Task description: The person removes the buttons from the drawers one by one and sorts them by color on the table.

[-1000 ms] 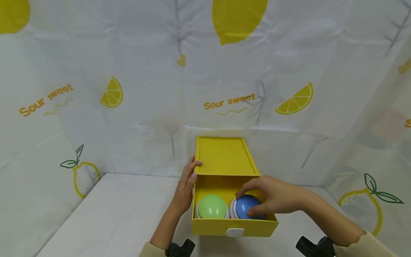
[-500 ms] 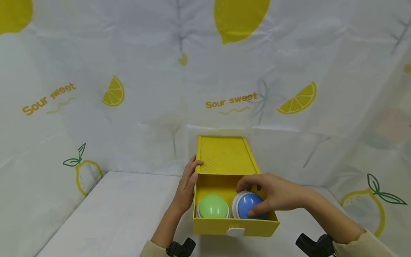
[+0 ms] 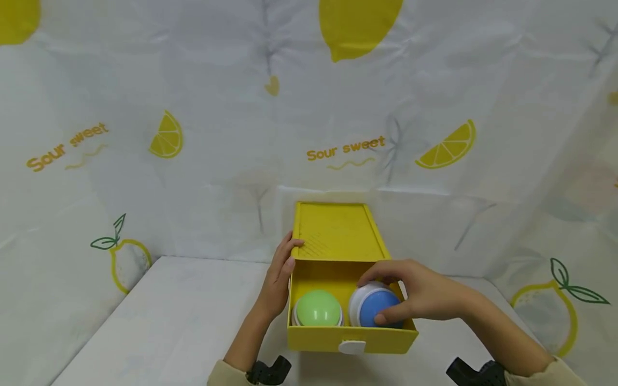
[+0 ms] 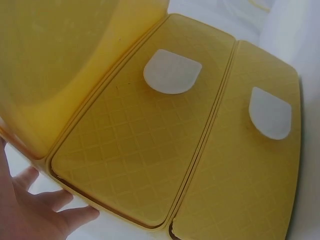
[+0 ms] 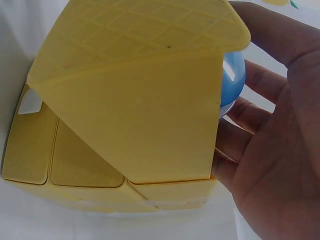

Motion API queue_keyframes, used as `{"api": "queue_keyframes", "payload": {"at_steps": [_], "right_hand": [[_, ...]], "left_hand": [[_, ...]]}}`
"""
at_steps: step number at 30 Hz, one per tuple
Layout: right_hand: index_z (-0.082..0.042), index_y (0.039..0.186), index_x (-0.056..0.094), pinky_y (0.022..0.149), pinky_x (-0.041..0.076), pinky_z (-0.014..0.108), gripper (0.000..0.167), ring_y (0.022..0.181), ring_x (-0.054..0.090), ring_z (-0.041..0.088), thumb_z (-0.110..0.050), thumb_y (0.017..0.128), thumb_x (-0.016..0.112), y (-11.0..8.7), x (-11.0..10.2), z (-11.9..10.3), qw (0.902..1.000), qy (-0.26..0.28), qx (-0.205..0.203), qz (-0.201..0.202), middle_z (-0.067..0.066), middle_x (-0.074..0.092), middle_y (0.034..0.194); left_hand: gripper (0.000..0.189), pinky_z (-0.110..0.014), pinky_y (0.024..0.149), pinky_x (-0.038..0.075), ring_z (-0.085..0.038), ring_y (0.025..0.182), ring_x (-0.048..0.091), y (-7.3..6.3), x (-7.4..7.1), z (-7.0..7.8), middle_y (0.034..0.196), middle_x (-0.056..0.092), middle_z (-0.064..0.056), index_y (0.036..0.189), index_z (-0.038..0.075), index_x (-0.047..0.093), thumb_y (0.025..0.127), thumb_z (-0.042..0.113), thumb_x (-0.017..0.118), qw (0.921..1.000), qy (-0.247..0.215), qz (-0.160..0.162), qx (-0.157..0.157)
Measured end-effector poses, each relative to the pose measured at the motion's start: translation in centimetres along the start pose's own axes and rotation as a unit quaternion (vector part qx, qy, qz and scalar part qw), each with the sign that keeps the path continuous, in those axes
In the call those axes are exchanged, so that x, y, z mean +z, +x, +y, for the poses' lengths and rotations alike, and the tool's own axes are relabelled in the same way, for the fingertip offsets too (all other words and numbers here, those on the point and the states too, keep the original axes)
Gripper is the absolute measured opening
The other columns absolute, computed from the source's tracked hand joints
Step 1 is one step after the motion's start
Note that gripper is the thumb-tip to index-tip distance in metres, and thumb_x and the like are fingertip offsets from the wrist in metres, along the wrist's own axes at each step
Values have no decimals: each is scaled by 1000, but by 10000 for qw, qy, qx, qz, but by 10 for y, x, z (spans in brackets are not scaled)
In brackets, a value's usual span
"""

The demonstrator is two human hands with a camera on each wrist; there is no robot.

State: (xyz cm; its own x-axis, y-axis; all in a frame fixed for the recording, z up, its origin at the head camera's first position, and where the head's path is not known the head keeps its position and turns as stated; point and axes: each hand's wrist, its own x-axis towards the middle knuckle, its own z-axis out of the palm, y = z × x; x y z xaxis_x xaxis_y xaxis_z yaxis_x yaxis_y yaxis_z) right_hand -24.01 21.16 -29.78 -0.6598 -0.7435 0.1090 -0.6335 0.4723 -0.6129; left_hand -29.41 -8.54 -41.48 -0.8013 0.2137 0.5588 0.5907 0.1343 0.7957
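Observation:
A yellow drawer cabinet [image 3: 340, 231] has its top drawer [image 3: 350, 340] pulled out. Inside the drawer, a ball with a green dome [image 3: 318, 307] and a white rim sits at the left, and a blue and white ball [image 3: 379, 308] lies tilted at the right. My right hand [image 3: 417, 292] holds the blue and white ball, thumb on its blue front and fingers over its far side. My left hand [image 3: 277, 279] rests against the cabinet's left side with its fingers extended. The drawer wall partly hides the ball in the right wrist view.
In the left wrist view, two lower drawers with white tabs [image 4: 172, 72] are closed. The cabinet stands on a white table [image 3: 193, 316], close to a white cloth backdrop [image 3: 232, 134] printed with lemons.
The blue and white ball has turned and shifted slightly right in the drawer, showing more of its white part. My right hand moved with it; the left hand keeps its place.

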Motion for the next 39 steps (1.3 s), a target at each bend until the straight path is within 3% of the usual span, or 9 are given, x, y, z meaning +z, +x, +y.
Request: {"api": "queue_keyframes", "payload": {"at_steps": [8, 14, 16, 18, 24, 28, 31, 35, 39], "right_hand": [[-22, 122, 67, 81, 59, 28, 35, 100, 64, 10, -15, 90, 77, -1, 1, 8, 9972, 464, -449, 384, -3, 70, 117], [-11, 122, 67, 79, 62, 29, 37, 99, 67, 13, 1, 88, 73, -5, 9, 19, 9801, 1117, -492, 1567, -5, 69, 118], [-7, 124, 66, 80, 62, 28, 37, 98, 69, 13, 5, 89, 70, -7, 12, 23, 9660, 1535, -380, 2046, -6, 70, 118], [-4, 126, 66, 83, 61, 26, 37, 99, 69, 13, 8, 91, 65, -10, 16, 28, 9436, 2057, -231, 2583, -5, 71, 118], [-9, 132, 65, 88, 59, 20, 36, 109, 63, 11, 2, 101, 53, -19, 28, 45, 8507, 3374, 222, 4024, -5, 66, 125], [-11, 135, 64, 85, 59, 22, 35, 108, 61, 12, -4, 104, 50, -25, 33, 59, 8041, 3880, 399, 4486, -5, 62, 129], [-13, 134, 65, 84, 58, 22, 35, 108, 59, 12, -6, 106, 47, -33, 35, 74, 7864, 4171, 335, 4545, -6, 59, 131], [-14, 131, 68, 83, 57, 22, 35, 106, 59, 11, -6, 106, 44, -42, 36, 95, 7751, 4442, 241, 4487, -7, 61, 129], [-21, 124, 72, 81, 58, 21, 31, 102, 59, 7, -11, 106, 49, -46, 38, 115, 7661, 4572, 746, 4456, -13, 61, 124]], "left_hand": [[36, -63, 122, 24, -36, 158, 17, 5, 1, -2, 171, 13, -7, 143, 20, 44, 110, 23, 29, 9999, -123, -85, 50], [36, -63, 122, 25, -36, 158, 17, 6, 4, -4, 172, 12, -7, 143, 19, 43, 110, 24, 31, 9996, -234, -155, -9], [36, -65, 122, 23, -37, 158, 15, 6, 4, -4, 172, 10, -7, 143, 17, 43, 109, 24, 33, 9987, -469, -176, -65], [37, -67, 123, 19, -38, 159, 10, 6, 5, -3, 172, 6, -10, 143, 13, 41, 107, 23, 35, 9965, -795, -239, -131], [39, -68, 124, 11, -37, 159, 1, 7, 4, -2, 172, 2, -14, 139, 7, 38, 103, 22, 39, 9917, -1213, -293, -307], [36, -66, 124, 18, -37, 159, 8, 5, -1, 0, 172, 7, -12, 137, 10, 42, 103, 21, 41, 9947, -931, -216, -389], [34, -64, 123, 22, -36, 159, 11, 3, -1, -1, 172, 8, -11, 136, 12, 43, 104, 21, 38, 9964, -763, -207, -306], [32, -55, 124, 25, -35, 159, 12, 2, 0, 0, 172, 8, -10, 136, 13, 43, 106, 21, 35, 9977, -614, -210, -170], [33, -51, 123, 27, -35, 158, 15, 1, -3, 1, 172, 9, -10, 136, 14, 44, 106, 21, 34, 9985, -459, -203, -211]]}}
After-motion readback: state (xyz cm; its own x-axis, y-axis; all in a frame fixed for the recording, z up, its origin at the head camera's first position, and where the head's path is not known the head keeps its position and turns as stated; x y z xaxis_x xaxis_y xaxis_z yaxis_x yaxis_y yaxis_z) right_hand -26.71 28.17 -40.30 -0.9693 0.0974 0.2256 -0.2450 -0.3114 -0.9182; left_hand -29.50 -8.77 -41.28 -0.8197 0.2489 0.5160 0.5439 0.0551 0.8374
